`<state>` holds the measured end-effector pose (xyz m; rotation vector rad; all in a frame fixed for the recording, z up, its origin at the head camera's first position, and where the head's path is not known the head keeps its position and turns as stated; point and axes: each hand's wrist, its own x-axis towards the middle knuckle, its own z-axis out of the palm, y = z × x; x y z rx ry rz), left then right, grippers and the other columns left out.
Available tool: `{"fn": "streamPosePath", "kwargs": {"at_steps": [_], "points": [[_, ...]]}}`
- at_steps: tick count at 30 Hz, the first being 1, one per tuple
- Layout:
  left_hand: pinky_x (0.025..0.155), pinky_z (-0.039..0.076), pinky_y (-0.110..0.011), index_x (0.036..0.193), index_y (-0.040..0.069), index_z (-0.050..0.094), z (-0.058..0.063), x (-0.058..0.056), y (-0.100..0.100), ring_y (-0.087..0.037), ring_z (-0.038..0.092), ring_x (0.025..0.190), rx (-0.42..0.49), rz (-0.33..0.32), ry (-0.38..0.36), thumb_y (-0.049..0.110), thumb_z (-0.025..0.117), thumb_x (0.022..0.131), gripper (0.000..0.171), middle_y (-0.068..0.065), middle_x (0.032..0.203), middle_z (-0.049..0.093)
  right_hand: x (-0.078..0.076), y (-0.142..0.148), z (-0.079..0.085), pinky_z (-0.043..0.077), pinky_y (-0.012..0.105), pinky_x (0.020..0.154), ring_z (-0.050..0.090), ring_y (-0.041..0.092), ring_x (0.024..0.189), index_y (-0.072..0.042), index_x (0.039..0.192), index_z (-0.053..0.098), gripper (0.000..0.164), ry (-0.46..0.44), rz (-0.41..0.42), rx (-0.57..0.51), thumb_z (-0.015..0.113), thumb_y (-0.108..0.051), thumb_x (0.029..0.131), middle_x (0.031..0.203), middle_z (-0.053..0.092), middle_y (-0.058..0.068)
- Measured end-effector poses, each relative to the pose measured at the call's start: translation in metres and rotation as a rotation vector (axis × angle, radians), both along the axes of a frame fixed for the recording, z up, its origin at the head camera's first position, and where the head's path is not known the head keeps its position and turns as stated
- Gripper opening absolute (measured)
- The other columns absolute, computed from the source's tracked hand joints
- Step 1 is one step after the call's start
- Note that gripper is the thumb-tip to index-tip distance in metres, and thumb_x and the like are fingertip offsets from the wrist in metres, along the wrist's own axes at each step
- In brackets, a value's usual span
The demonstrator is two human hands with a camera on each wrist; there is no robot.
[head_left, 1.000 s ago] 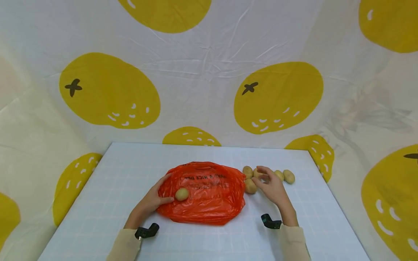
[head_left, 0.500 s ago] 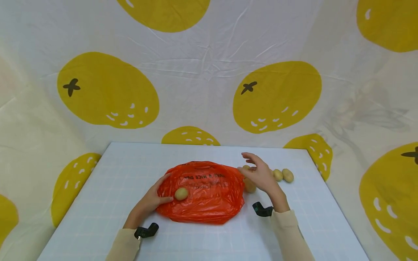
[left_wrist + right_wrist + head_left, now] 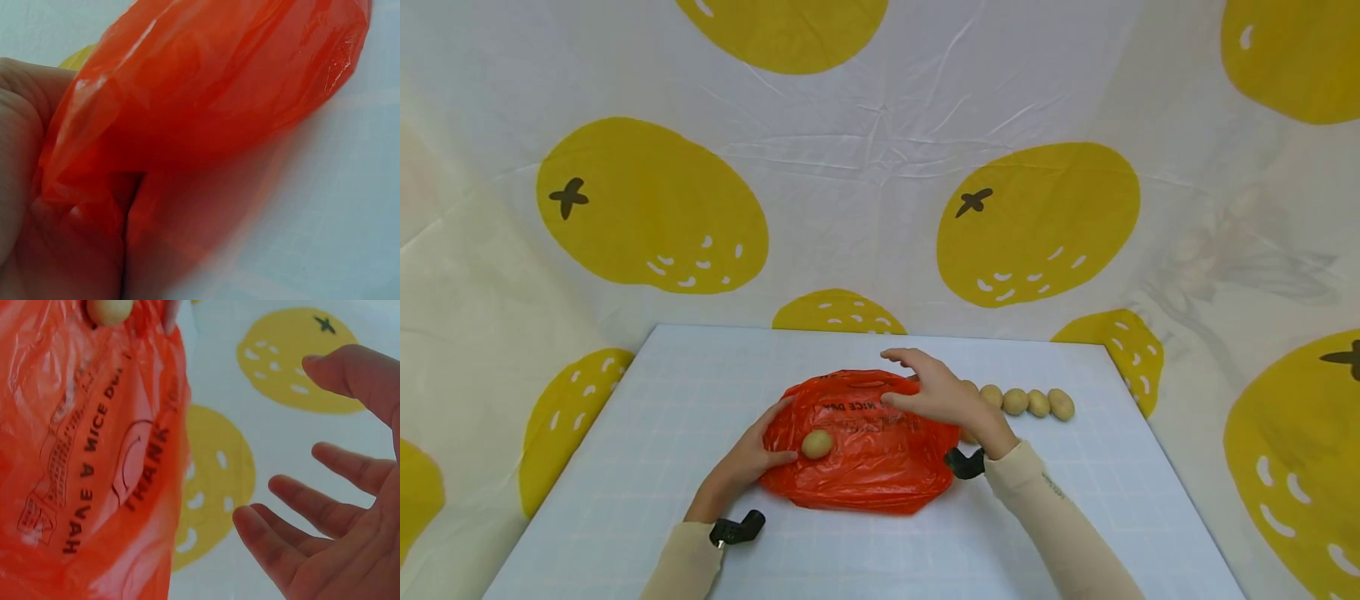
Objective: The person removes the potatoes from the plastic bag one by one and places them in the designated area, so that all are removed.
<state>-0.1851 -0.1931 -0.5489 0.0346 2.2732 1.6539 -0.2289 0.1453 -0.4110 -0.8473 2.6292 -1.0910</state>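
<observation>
A red plastic bag (image 3: 865, 467) with dark printed lettering lies in the middle of the table. My left hand (image 3: 743, 462) grips its left side; in the left wrist view the thin red film (image 3: 187, 75) bunches between thumb and fingers. One potato (image 3: 817, 444) rests on top of the bag, close to the left thumb. My right hand (image 3: 936, 392) hovers over the bag's far right part with nothing in it. Its fingers are spread and lightly bent, as the right wrist view shows. Several potatoes (image 3: 1015, 402) form a row right of the bag, partly hidden behind the right wrist.
The white table (image 3: 1120, 517) has a faint checked pattern. A white cloth (image 3: 880, 250) with large yellow fruit prints hangs behind and along the sides. Small black cameras sit on the left wrist (image 3: 737, 527) and the right wrist (image 3: 964, 463).
My right hand has moved left from over the potatoes to above the bag, so more of the row shows. The left hand, the bag and the potato on it have stayed put.
</observation>
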Motion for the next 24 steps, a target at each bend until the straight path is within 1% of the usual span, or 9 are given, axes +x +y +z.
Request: {"fn": "streamPosePath", "kwargs": {"at_steps": [3, 8, 11, 13, 15, 18, 20, 24], "points": [[0.113, 0.043, -0.06, 0.163, 0.028, 0.027, 0.001, 0.001, -0.001, -0.045, 0.022, 0.153, 0.01, 0.003, 0.001, 0.009, 0.082, 0.083, 0.099, -0.015, 0.17, 0.019, -0.003, -0.015, -0.003, 0.048, 0.053, 0.11, 0.052, 0.031, 0.135, -0.009, 0.152, 0.046, 0.068, -0.024, 0.063, 0.037, 0.074, -0.031, 0.094, 0.153, 0.051, 0.009], [0.115, 0.041, -0.06, 0.162, 0.031, 0.027, -0.002, 0.001, -0.001, -0.043, 0.022, 0.153, 0.028, 0.012, -0.013, 0.008, 0.08, 0.085, 0.097, -0.012, 0.17, 0.02, -0.007, -0.035, -0.012, 0.049, 0.047, 0.109, 0.055, 0.023, 0.127, -0.011, 0.151, 0.047, 0.066, -0.057, 0.157, 0.068, 0.073, -0.031, 0.094, 0.145, 0.057, 0.006], [0.116, 0.04, -0.06, 0.162, 0.032, 0.027, -0.003, 0.0, 0.001, -0.041, 0.022, 0.153, 0.034, 0.02, -0.019, 0.007, 0.079, 0.084, 0.097, -0.011, 0.171, 0.02, -0.008, -0.043, -0.02, 0.049, 0.047, 0.11, 0.055, 0.024, 0.13, -0.011, 0.152, 0.047, 0.067, -0.087, 0.194, 0.072, 0.074, -0.031, 0.094, 0.147, 0.056, 0.006], [0.116, 0.041, -0.06, 0.162, 0.032, 0.027, -0.002, 0.0, 0.0, -0.041, 0.022, 0.153, 0.029, 0.017, -0.018, 0.008, 0.079, 0.084, 0.097, -0.011, 0.171, 0.02, -0.009, -0.048, -0.027, 0.048, 0.05, 0.111, 0.054, 0.029, 0.132, -0.008, 0.152, 0.045, 0.068, -0.108, 0.22, 0.065, 0.074, -0.03, 0.094, 0.149, 0.054, 0.009], [0.118, 0.038, -0.061, 0.162, 0.032, 0.028, -0.002, -0.001, 0.0, -0.04, 0.021, 0.153, 0.039, 0.015, -0.014, 0.008, 0.08, 0.084, 0.097, -0.01, 0.171, 0.02, -0.01, -0.052, -0.033, 0.049, 0.051, 0.111, 0.054, 0.032, 0.134, -0.008, 0.152, 0.046, 0.068, -0.125, 0.233, 0.062, 0.074, -0.031, 0.095, 0.15, 0.053, 0.009], [0.12, 0.032, -0.063, 0.163, 0.03, 0.026, -0.003, -0.001, -0.002, -0.041, 0.02, 0.154, 0.054, -0.003, -0.003, 0.009, 0.08, 0.085, 0.097, -0.011, 0.171, 0.018, -0.011, -0.059, -0.042, 0.051, 0.049, 0.108, 0.056, 0.032, 0.132, -0.013, 0.15, 0.049, 0.063, -0.142, 0.247, 0.067, 0.074, -0.032, 0.095, 0.148, 0.056, 0.007], [0.121, 0.029, -0.064, 0.163, 0.029, 0.026, -0.003, -0.001, -0.003, -0.041, 0.02, 0.154, 0.066, -0.009, 0.002, 0.009, 0.08, 0.085, 0.097, -0.012, 0.171, 0.018, -0.011, -0.064, -0.047, 0.052, 0.046, 0.107, 0.056, 0.029, 0.132, -0.017, 0.149, 0.05, 0.06, -0.147, 0.252, 0.086, 0.073, -0.034, 0.095, 0.147, 0.057, 0.005], [0.12, 0.033, -0.063, 0.163, 0.03, 0.026, -0.003, 0.001, -0.002, -0.041, 0.022, 0.153, 0.062, -0.01, -0.002, 0.009, 0.079, 0.086, 0.096, -0.012, 0.17, 0.02, -0.011, -0.072, -0.056, 0.053, 0.041, 0.106, 0.056, 0.028, 0.132, -0.016, 0.148, 0.052, 0.061, -0.171, 0.266, 0.116, 0.073, -0.038, 0.095, 0.149, 0.056, 0.006]]}}
